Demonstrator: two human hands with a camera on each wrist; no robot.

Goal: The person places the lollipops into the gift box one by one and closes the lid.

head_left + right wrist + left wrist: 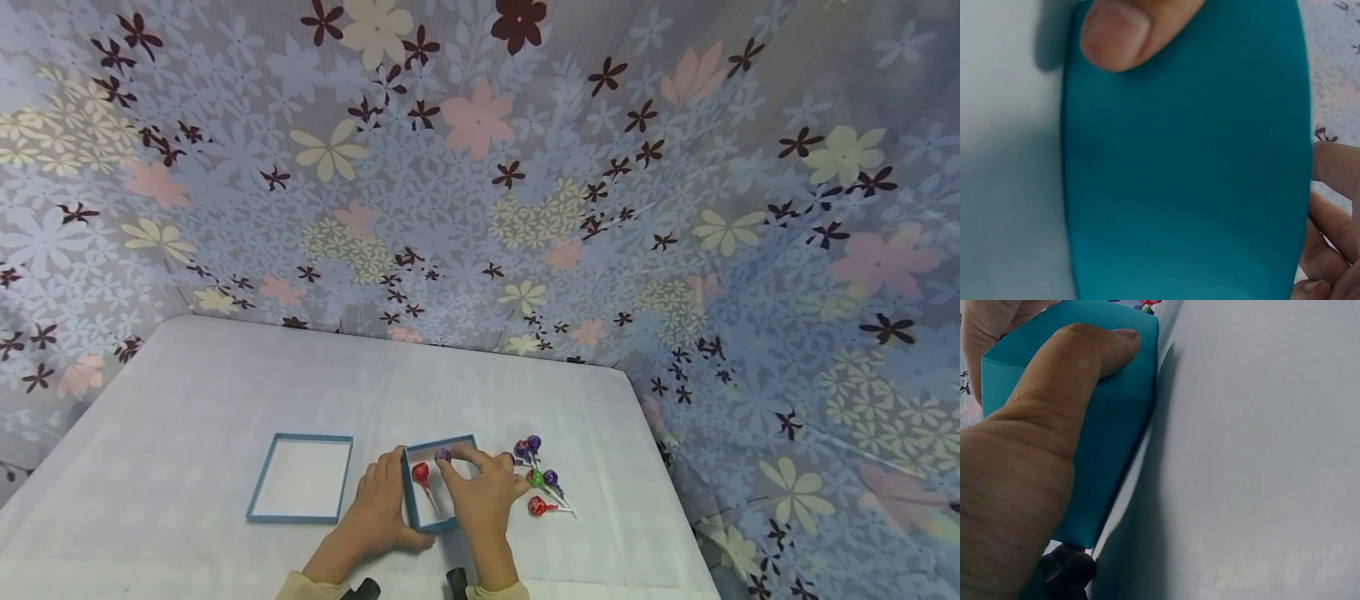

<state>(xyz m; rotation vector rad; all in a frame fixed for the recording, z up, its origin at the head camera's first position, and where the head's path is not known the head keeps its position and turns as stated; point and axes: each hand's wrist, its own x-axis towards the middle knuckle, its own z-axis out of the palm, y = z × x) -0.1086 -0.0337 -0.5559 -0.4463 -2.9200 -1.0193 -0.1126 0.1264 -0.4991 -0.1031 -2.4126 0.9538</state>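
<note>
A teal box [438, 527] with a white inside stands on the table in the head view. My left hand [378, 508] holds it at the left side, with the thumb [1094, 356] pressed on the front wall in the left wrist view. Inside lies a red-wrapped lollipop [421, 473], its stick towards the front. My right hand [486, 498] reaches over the right side of the box and pinches a purple-wrapped lollipop [443, 455] between thumb and finger; its stick is hidden. In the right wrist view the right hand's fingers [1332, 231] show beyond the box wall [1185, 162].
Several lollipops lie right of the box, among them a green one [535, 477], a red one [537, 506] and a purple one [551, 477]. To the left lies a teal-rimmed lid or tray [292, 519]. A white cloth [225, 375] covers the table, with a flowered curtain [450, 208] behind.
</note>
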